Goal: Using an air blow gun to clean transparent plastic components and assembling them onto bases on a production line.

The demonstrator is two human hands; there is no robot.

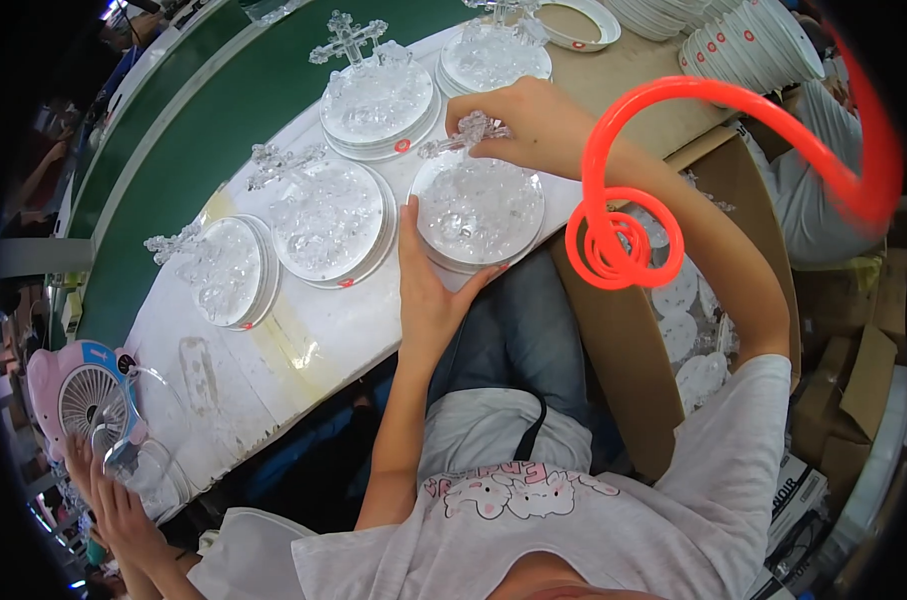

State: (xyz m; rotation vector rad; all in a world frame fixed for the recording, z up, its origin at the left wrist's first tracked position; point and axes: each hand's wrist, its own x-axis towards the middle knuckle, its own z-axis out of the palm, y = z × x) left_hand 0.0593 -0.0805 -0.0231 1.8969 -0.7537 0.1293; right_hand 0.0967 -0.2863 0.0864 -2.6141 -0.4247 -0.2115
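Close to the table's near edge sits a white round plate (pixel 450 260) carrying clear, faceted plastic pieces (pixel 479 205). My left hand (pixel 429 300) cups it, fingers along the left side and thumb against the near rim. Over its far edge, my right hand (pixel 524 125) pinches a clear plastic cross (pixel 472 131) between thumb and fingers. To the left and beyond are several similar plates with clear pieces, such as the middle one (pixel 329 220) and the far one (pixel 377 100). Another clear cross (pixel 349 40) sticks up at the far plate's back.
A red coiled hose (pixel 624 245) hangs by my right forearm. At right an open cardboard box (pixel 614 370) holds clear discs. Beyond the table runs a green belt (pixel 164 200); stacked white plates (pixel 739 60) stand far right. Another person's hands (pixel 119 505) are beside a pink fan (pixel 89 395).
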